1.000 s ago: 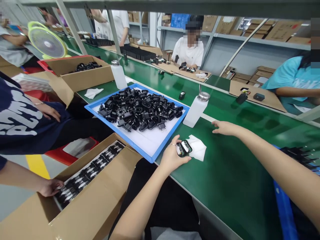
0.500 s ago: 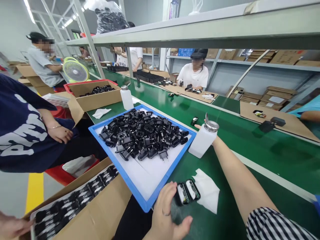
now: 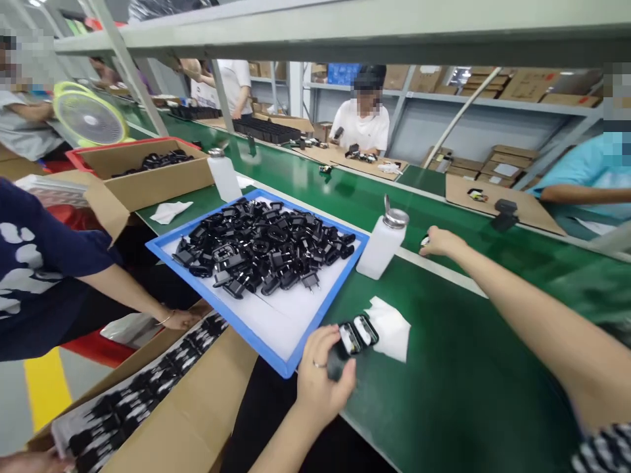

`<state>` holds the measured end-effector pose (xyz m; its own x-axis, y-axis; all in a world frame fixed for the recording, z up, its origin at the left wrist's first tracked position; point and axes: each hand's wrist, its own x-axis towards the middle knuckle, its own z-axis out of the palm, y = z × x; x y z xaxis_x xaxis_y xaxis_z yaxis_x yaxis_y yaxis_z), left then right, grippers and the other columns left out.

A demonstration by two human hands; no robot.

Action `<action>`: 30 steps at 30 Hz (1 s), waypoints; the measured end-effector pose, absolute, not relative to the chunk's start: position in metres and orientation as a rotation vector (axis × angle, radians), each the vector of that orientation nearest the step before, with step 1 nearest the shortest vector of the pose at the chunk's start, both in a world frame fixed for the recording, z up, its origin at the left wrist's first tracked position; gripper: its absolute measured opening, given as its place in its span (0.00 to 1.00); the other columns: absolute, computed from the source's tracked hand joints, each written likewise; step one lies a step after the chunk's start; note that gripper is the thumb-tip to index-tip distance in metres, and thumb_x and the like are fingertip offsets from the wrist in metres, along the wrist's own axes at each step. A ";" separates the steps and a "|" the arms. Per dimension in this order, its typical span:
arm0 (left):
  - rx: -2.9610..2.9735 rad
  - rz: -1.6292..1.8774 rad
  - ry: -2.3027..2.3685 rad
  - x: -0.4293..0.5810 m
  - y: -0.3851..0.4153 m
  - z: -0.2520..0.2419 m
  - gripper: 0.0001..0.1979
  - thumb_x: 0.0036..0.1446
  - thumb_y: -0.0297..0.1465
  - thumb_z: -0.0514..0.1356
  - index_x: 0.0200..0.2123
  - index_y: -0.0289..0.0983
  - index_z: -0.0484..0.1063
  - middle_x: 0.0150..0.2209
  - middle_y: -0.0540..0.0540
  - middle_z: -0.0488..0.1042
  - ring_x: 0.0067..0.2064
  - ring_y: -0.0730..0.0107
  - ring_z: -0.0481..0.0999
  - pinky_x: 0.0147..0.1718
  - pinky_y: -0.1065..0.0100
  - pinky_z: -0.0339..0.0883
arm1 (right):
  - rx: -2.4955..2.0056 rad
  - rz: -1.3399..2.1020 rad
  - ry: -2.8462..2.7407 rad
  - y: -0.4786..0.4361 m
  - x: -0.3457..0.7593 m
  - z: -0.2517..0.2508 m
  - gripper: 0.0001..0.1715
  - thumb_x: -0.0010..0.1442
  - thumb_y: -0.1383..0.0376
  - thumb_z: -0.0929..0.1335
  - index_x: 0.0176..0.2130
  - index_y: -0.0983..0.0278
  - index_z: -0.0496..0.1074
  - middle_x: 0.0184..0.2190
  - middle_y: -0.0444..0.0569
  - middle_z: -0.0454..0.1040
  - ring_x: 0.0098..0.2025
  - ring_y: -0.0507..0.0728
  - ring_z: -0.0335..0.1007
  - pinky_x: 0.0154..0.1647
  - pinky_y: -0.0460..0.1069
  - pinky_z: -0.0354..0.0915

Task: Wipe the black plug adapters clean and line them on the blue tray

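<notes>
Widest free room on the green table, right of the white cloth, out to the near edge. Narrow lane between the blue tray and the cloth, stopped at the near end by the left hand closed round a pair of chargers. White bottle upright just beside the tray's far right corner; small gap between it and the right hand. Heap of black chargers over the tray's far half, bare white floor toward the near corner. Open cardboard box close under the tray's near left edge. Shelf beam low overhead.
</notes>
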<state>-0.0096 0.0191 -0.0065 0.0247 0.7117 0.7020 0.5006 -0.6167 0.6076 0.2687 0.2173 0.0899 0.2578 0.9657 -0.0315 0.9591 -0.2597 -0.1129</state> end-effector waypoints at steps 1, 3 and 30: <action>2.089 1.641 1.246 -0.010 0.019 -0.006 0.16 0.46 0.27 0.54 0.41 0.33 0.59 0.39 0.40 0.67 0.42 0.64 0.67 0.39 0.60 0.65 | -2.544 0.142 -1.853 0.197 0.276 0.097 0.23 0.38 0.66 0.70 0.36 0.70 0.64 0.30 0.58 0.68 0.32 0.64 0.65 0.24 0.52 0.61; 2.061 1.657 1.206 -0.009 0.019 -0.007 0.15 0.46 0.26 0.54 0.40 0.33 0.60 0.39 0.40 0.67 0.42 0.65 0.66 0.39 0.60 0.64 | -2.638 0.184 -1.938 0.151 0.279 0.108 0.23 0.38 0.65 0.69 0.36 0.68 0.63 0.31 0.56 0.68 0.33 0.63 0.65 0.26 0.51 0.61; 1.908 0.627 0.852 0.052 -0.008 0.031 0.38 0.38 0.36 0.59 0.52 0.30 0.50 0.50 0.35 0.59 0.52 0.56 0.58 0.49 0.60 0.55 | -2.233 1.019 -1.732 0.110 0.192 0.104 0.04 0.41 0.75 0.65 0.20 0.69 0.65 0.17 0.46 0.67 0.22 0.55 0.66 0.19 0.46 0.63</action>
<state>0.0519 -0.0081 0.0313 0.6301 0.7728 0.0753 0.3019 -0.3332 0.8932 0.1916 0.1100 0.1040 0.1092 0.8996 -0.4229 0.8067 -0.3288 -0.4911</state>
